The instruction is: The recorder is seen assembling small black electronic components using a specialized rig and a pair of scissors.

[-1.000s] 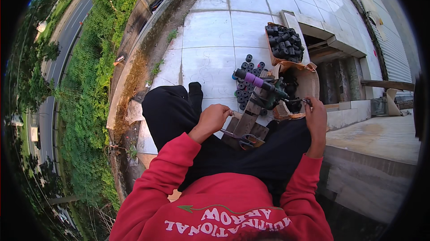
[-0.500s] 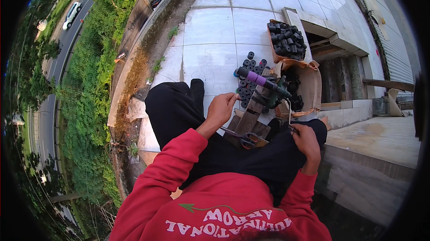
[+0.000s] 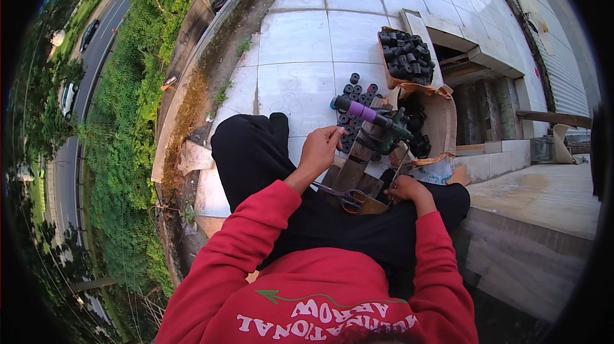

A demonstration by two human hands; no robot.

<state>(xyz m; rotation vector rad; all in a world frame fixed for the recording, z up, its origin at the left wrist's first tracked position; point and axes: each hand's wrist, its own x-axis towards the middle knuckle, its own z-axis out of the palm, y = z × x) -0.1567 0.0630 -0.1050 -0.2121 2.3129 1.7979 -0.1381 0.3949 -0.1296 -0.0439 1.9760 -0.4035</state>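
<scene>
My right hand (image 3: 409,192) is closed round the end of a thin metal crank (image 3: 402,162) on a small dark green hand-cranked winder (image 3: 401,128). A black and purple roll (image 3: 361,111) sticks out to the left on the winder's spindle. The winder is fixed to a wooden board (image 3: 350,174) between my legs. My left hand (image 3: 322,151) is pinched shut just below the roll; what its fingertips hold, if anything, is too small to make out. Scissors (image 3: 352,201) lie at the near end of the board, by my lap.
Small black hollow cylinders (image 3: 354,89) stand in a cluster on the white tiles (image 3: 294,37) beyond the winder. More fill a cardboard box (image 3: 387,66), and an open carton (image 3: 441,130) beside it holds dark pieces. A recessed opening (image 3: 476,82) lies right; a ledge (image 3: 192,88) borders the left.
My right hand has swung the crank handle left and slightly up, closer to the board. My left hand has moved a little up and right, still pinched.
</scene>
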